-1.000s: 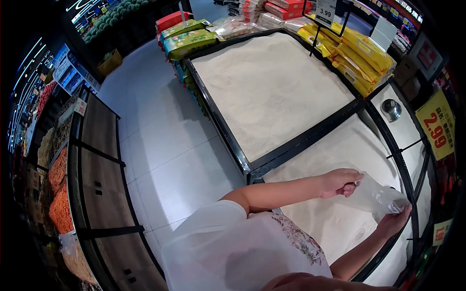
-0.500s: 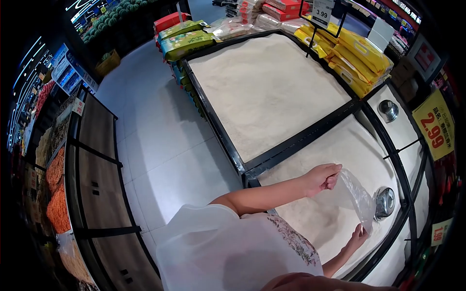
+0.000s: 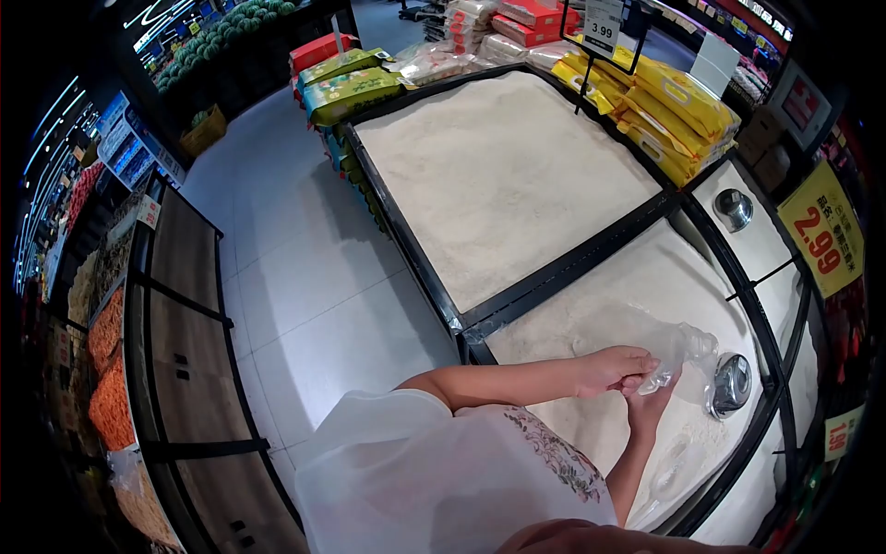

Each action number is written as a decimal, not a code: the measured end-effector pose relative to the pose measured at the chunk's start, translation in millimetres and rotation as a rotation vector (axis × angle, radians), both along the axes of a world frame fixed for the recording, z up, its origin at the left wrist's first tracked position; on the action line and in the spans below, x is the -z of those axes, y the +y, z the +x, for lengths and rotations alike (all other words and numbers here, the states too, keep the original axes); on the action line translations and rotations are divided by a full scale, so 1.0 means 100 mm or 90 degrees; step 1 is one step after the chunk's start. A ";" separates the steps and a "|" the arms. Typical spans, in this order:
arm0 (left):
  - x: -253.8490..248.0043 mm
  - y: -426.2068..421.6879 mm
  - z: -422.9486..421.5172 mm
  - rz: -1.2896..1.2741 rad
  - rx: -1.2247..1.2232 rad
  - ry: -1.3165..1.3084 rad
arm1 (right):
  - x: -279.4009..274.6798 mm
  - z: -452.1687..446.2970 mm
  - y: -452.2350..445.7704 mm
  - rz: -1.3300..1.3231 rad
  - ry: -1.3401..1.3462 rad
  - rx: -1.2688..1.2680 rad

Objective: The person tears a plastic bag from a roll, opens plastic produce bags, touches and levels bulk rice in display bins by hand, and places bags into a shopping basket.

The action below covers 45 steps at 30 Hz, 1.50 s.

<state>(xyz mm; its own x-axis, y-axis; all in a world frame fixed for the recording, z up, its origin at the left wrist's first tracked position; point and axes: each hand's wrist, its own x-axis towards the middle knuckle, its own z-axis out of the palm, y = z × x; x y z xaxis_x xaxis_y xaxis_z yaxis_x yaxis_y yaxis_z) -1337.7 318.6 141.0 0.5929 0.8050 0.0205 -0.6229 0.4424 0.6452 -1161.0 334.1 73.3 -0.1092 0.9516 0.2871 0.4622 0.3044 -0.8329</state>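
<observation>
A clear plastic bag (image 3: pixel 685 349) is bunched between my two hands above a bin of fine white grain that looks like rice (image 3: pixel 591 429). My left hand (image 3: pixel 616 371) is closed with its fingers pinching the bag's near edge. Just below and touching it, my right hand (image 3: pixel 652 399) is closed on the same bag, its fingertips partly hidden by the plastic. Right beside the bag, a shiny metal scoop (image 3: pixel 732 384) rests on the grain near the bin's right side.
Black rails (image 3: pixel 572 268) divide this bin from a larger grain bin (image 3: pixel 508 175). Yellow bags (image 3: pixel 678 111) and green bags (image 3: pixel 355 88) are stacked behind. A second metal scoop (image 3: pixel 735 210) lies at right, near a yellow price sign (image 3: pixel 821 231). Wooden-fronted bins (image 3: pixel 185 323) line the left.
The bag was stretched between my separated hands; now it is bunched up. My right hand has moved up beside my left, which has come down slightly.
</observation>
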 end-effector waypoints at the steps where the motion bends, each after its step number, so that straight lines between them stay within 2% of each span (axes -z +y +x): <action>1: 0.02 -0.03 0.02 0.034 0.030 0.002 | 0.25 0.05 0.11 -0.098 0.076 -0.017; 5: 0.14 -0.11 0.02 0.048 0.025 0.084 | 0.21 0.07 0.40 -0.149 -0.026 0.069; 7: 0.22 -0.12 -0.05 0.035 -0.002 0.093 | 0.04 0.20 0.54 -0.005 0.131 0.012; 9: 0.30 -0.11 -0.15 0.026 -0.026 0.100 | -0.23 0.53 0.81 -0.066 0.222 0.146; 11: 0.40 -0.12 -0.26 -0.025 -0.093 0.170 | -0.75 0.72 0.97 0.071 0.266 0.212; 13: 0.57 -0.11 -0.28 -0.066 -0.129 0.158 | -1.24 0.94 1.06 0.193 0.312 0.303; 15: 0.64 -0.12 -0.34 -0.100 -0.154 0.167 | -1.64 0.97 0.99 0.236 0.390 0.323; 17: 0.65 -0.13 -0.37 -0.108 -0.153 0.183 | -1.53 1.14 1.10 0.267 0.350 0.220; 19: 0.76 -0.14 -0.39 -0.106 -0.167 0.191 | -1.21 1.15 1.27 0.145 0.045 0.172; 20: 0.80 -0.15 -0.40 -0.104 -0.178 0.194 | -1.21 0.88 1.14 0.060 -0.140 0.143; 21: 0.81 -0.18 -0.45 -0.112 -0.163 0.198 | -0.98 1.13 1.26 0.128 -0.194 0.142; 23: 0.82 -0.20 -0.54 -0.085 -0.193 0.223 | -1.22 1.15 1.10 0.302 -0.083 0.250; 25: 0.85 -0.25 -0.60 -0.104 -0.228 0.256 | -1.78 0.76 0.64 0.231 0.240 0.335; 27: 0.94 -0.26 -0.64 -0.127 -0.231 0.265 | -1.69 1.01 0.61 0.365 0.278 0.259; 28: 0.97 -0.26 -0.65 -0.117 -0.226 0.271 | -1.61 0.89 0.64 0.389 0.166 0.313; 29: 0.99 -0.27 -0.65 -0.105 -0.224 0.278 | -1.45 0.99 0.68 0.395 -0.090 0.317; 31: 0.97 -0.28 -0.65 -0.070 -0.222 0.320 | -1.46 0.93 0.53 0.267 -0.054 0.244; 32: 0.95 -0.26 -0.65 -0.064 -0.198 0.317 | -1.56 0.93 0.43 0.351 0.098 0.295; 33: 0.93 -0.28 -0.65 -0.024 -0.209 0.382 | -1.71 0.95 0.36 0.434 0.252 0.330; 34: 0.93 -0.32 -0.63 0.013 -0.223 0.449 | -1.86 1.05 0.21 0.456 0.289 0.267; 35: 1.00 -0.33 -0.58 0.010 -0.214 0.448 | -1.95 1.02 0.13 0.465 0.321 0.269; 37: 1.11 -0.32 -0.53 0.167 -0.227 0.562 | -1.82 1.09 0.15 0.428 0.114 0.378; 38: 1.14 -0.31 -0.53 0.260 -0.188 0.707 | -1.73 1.14 0.16 0.402 0.108 0.409; 39: 1.09 -0.31 -0.52 0.268 -0.178 0.710 | -1.72 1.22 0.08 0.403 0.110 0.422; 41: 0.98 -0.32 -0.44 0.661 -0.254 0.895 | -1.74 1.45 -0.11 0.478 0.330 0.432; 42: 0.99 -0.30 -0.44 0.628 -0.160 0.892 | -1.75 1.48 -0.27 0.492 0.375 0.402; 43: 1.01 -0.28 -0.41 0.633 -0.150 0.889 | -1.79 1.43 -0.40 0.510 0.377 0.501; 45: 1.04 -0.20 -0.33 0.781 -0.180 0.922 | -1.52 1.76 -0.67 0.539 0.360 0.504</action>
<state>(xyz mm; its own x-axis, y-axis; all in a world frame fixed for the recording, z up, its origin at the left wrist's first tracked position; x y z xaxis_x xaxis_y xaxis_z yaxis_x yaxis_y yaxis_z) -1370.7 298.6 37.4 0.5495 0.7968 0.2512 0.6356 -0.5938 0.4933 -985.3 266.6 225.3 0.7321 0.2008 0.6509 0.4066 0.6378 -0.6541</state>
